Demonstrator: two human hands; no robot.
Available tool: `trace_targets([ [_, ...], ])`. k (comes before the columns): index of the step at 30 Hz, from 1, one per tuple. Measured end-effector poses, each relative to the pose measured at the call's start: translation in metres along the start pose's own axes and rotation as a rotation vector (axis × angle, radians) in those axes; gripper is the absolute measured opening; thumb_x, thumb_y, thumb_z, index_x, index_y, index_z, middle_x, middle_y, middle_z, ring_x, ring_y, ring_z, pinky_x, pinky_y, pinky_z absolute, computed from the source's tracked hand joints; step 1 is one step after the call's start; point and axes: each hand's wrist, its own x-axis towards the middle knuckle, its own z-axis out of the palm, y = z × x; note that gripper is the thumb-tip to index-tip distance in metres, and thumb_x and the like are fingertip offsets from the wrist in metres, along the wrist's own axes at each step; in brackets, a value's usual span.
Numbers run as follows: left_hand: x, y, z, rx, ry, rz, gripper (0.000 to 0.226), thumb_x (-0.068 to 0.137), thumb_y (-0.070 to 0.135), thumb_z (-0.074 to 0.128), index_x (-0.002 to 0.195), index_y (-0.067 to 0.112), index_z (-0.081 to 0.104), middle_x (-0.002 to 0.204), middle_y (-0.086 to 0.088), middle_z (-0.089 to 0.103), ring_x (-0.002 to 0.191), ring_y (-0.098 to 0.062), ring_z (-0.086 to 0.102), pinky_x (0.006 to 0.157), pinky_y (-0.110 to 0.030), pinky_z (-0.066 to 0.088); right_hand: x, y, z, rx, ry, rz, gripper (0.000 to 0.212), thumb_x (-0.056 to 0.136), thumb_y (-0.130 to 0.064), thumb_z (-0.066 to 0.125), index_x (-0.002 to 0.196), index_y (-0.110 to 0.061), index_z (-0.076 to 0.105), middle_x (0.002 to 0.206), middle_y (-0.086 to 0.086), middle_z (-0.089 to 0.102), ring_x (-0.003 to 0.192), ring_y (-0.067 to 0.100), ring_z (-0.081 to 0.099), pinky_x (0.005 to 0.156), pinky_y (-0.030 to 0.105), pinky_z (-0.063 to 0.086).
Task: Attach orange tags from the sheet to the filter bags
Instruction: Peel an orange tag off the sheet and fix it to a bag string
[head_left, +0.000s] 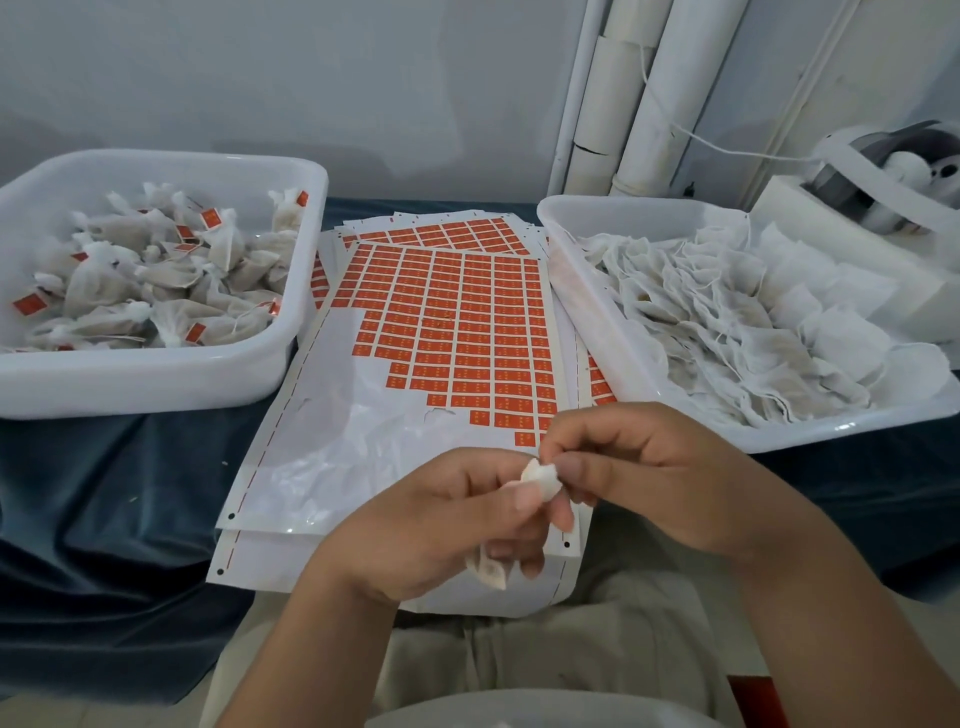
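A sheet of orange tags (457, 322) lies in the middle of the table, its lower left part stripped to bare white backing. In front of it, my left hand (441, 525) grips a white filter bag (540, 480); the bag's lower end pokes out under the fingers. My right hand (649, 467) pinches the gathered top of the same bag from the right. No orange tag shows on this bag or in my fingers.
A white tub (156, 384) at the left holds several tied bags with orange tags. A white tub (597, 312) at the right holds several untagged bags with strings. More tag sheets lie underneath. A tape dispenser (878, 176) stands at the back right. White pipes run up the wall.
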Motion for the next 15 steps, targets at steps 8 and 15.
trace_targets([
  [8, 0.006, -0.007, 0.007, -0.230, -0.036, 0.052, 0.031, 0.111, 0.030, 0.046, 0.098, 0.016, 0.070, 0.069, 0.014, 0.047, 0.060, -0.001, 0.047, 0.070, -0.025, 0.052, -0.003, -0.006, 0.000, -0.005, 0.016, 0.045, 0.022, 0.105, -0.029, 0.051, 0.096, -0.027, 0.072, 0.093, 0.010, 0.072, 0.086, 0.018, 0.062, 0.081, 0.034, 0.052],
  [15, 0.009, -0.004, 0.012, -0.527, -0.075, 0.088, 0.028, 0.111, 0.024, 0.045, 0.099, 0.011, 0.066, 0.067, 0.007, 0.036, 0.058, -0.006, 0.034, 0.069, -0.022, 0.051, 0.004, -0.009, 0.013, -0.591, 0.390, -0.334, 0.012, 0.101, -0.030, 0.059, 0.098, -0.029, 0.071, 0.088, -0.016, 0.065, 0.087, 0.011, 0.062, 0.078, 0.015, 0.043],
])
